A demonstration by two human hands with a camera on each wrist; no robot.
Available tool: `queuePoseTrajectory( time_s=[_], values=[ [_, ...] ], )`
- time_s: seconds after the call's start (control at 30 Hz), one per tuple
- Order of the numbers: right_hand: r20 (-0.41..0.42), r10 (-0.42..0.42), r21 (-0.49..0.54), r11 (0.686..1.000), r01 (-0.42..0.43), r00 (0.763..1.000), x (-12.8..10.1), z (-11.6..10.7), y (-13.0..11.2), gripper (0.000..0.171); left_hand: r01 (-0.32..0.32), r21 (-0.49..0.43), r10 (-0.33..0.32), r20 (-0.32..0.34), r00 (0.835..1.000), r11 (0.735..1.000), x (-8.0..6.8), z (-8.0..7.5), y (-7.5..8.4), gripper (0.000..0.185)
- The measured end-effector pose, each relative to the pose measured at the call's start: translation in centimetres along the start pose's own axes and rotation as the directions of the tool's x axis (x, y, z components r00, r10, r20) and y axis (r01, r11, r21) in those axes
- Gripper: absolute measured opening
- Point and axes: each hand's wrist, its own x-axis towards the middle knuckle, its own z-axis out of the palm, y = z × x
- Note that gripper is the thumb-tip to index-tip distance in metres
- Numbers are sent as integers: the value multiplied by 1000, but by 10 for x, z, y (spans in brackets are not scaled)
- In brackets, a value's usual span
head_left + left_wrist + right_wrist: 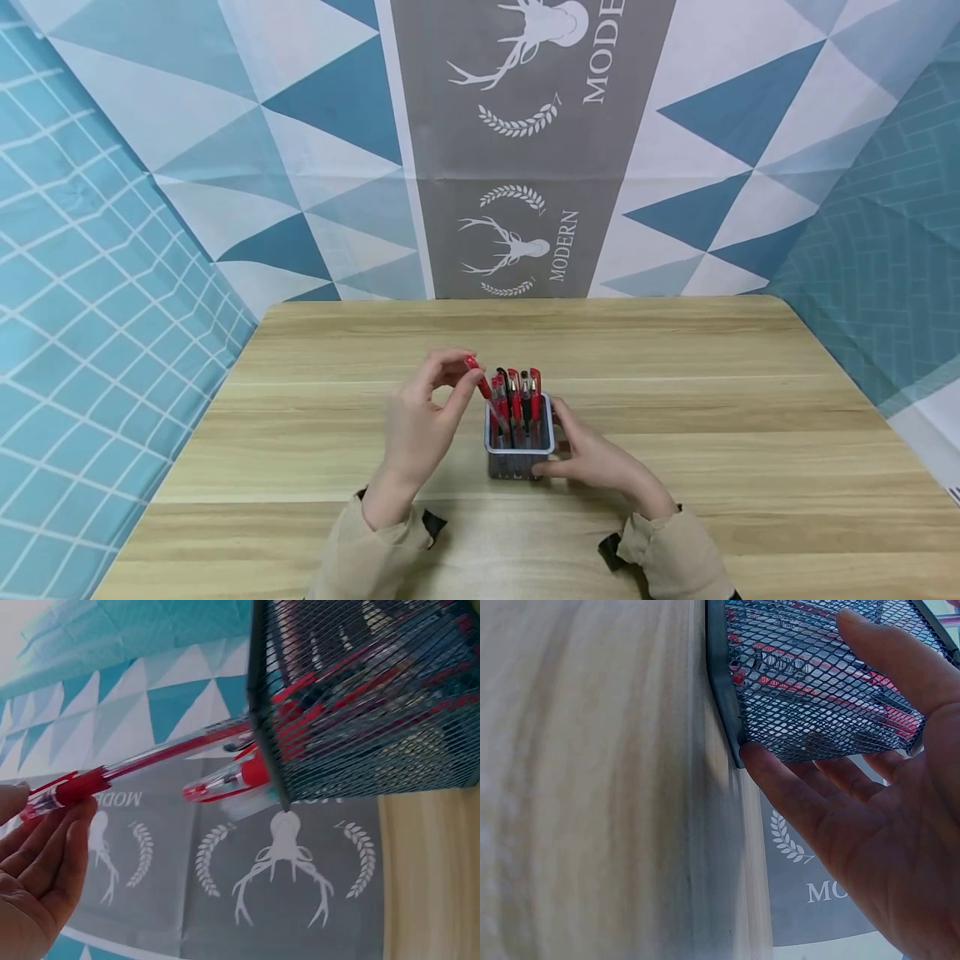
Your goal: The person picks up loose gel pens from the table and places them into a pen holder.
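Note:
A black mesh pen holder (pixel 520 454) with a pale rim stands mid-table and holds several red and black pens (pixel 517 396). My left hand (pixel 459 377) pinches the capped top of one red pen (pixel 480 385) between thumb and fingertips. That pen leans left, its lower end still inside the holder. In the left wrist view the red pen (pixel 127 769) runs from my fingertips (pixel 52 840) into the mesh holder (pixel 367 697). My right hand (pixel 561 440) grips the holder's right side, thumb on the near face. The right wrist view shows its fingers (pixel 802 795) against the mesh holder (pixel 810 690).
The wooden table (pixel 675 400) is bare around the holder. Patterned blue, white and grey cloth walls (pixel 517 150) close in the back and both sides. Beige sleeves (pixel 367 550) reach in from the near edge.

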Motion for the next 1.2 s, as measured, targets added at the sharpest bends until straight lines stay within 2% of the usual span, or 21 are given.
queuePoseTrajectory(
  time_s=[0.13,0.3,0.53,0.8,1.03,1.2],
  values=[
    [-2,11,8,1000,-10,1000,1,0,1,89,53,34,-56,71,996,998,-2,6,-1,17],
    [-2,14,14,1000,-14,1000,1,0,0,88,126,74,-136,156,978,989,-4,11,-3,15],
    [-2,12,21,1000,-12,1000,1,-1,0,86,196,89,-211,213,954,977,-5,16,-6,14],
    [0,8,17,1000,-8,1000,2,0,0,85,186,157,-224,275,935,970,-7,20,-7,20],
    [-1,5,12,1000,-5,1000,2,0,1,85,132,216,-191,282,940,967,-8,22,-8,11],
    [1,3,13,1000,-3,1000,1,0,1,86,93,252,-167,292,942,963,-10,24,-8,24]
  ],
)
